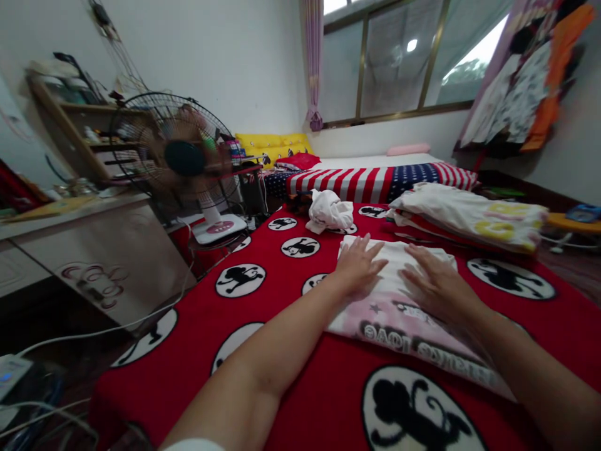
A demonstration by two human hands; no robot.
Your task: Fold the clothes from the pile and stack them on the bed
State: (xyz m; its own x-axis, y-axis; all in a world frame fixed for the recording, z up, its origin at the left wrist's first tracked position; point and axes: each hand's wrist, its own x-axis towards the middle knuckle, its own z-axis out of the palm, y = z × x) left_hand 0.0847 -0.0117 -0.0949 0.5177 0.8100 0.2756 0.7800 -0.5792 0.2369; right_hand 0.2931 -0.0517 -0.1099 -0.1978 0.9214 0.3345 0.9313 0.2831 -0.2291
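A white and pink folded garment [389, 307] with printed lettering lies on the red bedspread [282, 275]. My left hand [359, 266] rests flat on its upper left part, fingers spread. Across from it, my right hand [434, 282] lies over the upper right part, fingers stretched out. Neither hand grips the cloth. Part of the garment's right side is hidden under my right hand and forearm.
A crumpled white cloth [331, 211] lies beyond the garment. To the right is a stack of folded clothes [469, 216]. An electric fan [185, 156] on a stool stands left of the bed, near a desk [94, 250].
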